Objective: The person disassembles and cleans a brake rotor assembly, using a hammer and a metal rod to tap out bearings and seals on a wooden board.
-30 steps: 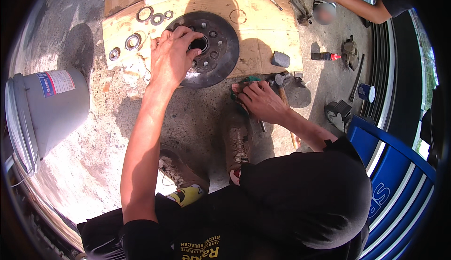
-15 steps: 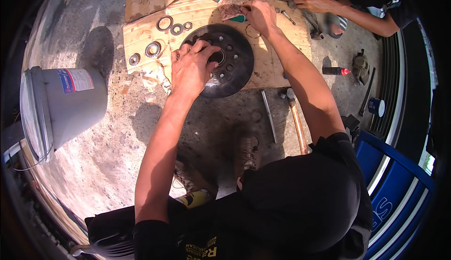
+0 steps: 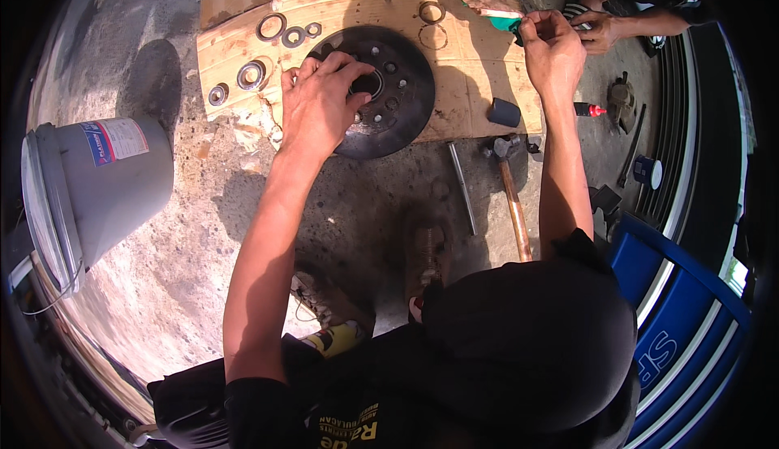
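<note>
A black brake disc with a hub (image 3: 410,128) lies on the cardboard. My left hand (image 3: 320,108) rests on it, fingers bent and thumb hooked around the rim of the centre hole. Farther right, my right hand (image 3: 556,51) pinches the end of a dirty brown and green rag (image 3: 491,1), raised over the cardboard's right side. A co-worker's hand (image 3: 598,32) is right beside my right hand; whether the two touch is unclear. Left of the disc lie several metal rings and bearings, among them a bearing (image 3: 251,75) and a ring (image 3: 271,27).
Under the parts is stained cardboard (image 3: 479,67), with a dark cylinder (image 3: 504,112) near its front edge. A hammer (image 3: 514,205) and a metal bar (image 3: 462,187) lie on the concrete. A grey bucket (image 3: 122,185) stands left; a red-capped bottle (image 3: 588,110) lies right.
My right hand has moved right with the rag, toward the co-worker's hand. Rings and the dark cylinder that were covered now show. My left hand stays on the brake disc; the view has shifted slightly.
</note>
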`<state>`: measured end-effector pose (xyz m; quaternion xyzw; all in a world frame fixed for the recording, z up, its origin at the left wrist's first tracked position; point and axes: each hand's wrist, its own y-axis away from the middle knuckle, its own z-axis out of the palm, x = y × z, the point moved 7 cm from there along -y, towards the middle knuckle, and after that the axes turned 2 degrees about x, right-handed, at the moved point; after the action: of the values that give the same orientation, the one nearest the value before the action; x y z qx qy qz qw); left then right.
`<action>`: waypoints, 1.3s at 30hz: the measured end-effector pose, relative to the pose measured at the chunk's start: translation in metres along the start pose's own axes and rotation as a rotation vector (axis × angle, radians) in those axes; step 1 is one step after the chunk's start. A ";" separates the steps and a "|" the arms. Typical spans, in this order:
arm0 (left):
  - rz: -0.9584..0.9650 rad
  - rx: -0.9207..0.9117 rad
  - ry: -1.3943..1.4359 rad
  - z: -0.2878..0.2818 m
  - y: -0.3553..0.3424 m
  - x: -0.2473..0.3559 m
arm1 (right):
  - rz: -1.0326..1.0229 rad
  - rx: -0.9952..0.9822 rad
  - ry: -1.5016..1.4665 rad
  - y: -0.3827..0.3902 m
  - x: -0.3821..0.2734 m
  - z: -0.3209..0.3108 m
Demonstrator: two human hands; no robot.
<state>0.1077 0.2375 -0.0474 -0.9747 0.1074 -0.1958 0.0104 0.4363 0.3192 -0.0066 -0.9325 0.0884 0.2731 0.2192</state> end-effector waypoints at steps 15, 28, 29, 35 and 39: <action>0.065 -0.060 -0.054 -0.001 -0.012 0.024 | 0.612 -0.202 -0.333 0.019 0.139 -0.133; 0.053 -0.104 -0.081 0.001 -0.012 0.025 | 0.563 0.060 0.570 0.051 0.166 -0.221; 0.059 -0.104 -0.079 0.000 -0.015 0.027 | 0.184 0.134 0.554 0.065 0.171 -0.205; 0.097 -0.058 -0.081 -0.004 -0.015 0.014 | 0.320 -0.590 0.493 0.220 0.104 -0.065; 0.140 -0.008 -0.038 0.006 -0.012 0.001 | 0.039 -0.516 0.527 0.252 0.126 -0.037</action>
<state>0.1130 0.2486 -0.0519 -0.9684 0.1757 -0.1757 0.0220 0.4866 0.0725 -0.1389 -0.9935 0.0879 0.0410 -0.0588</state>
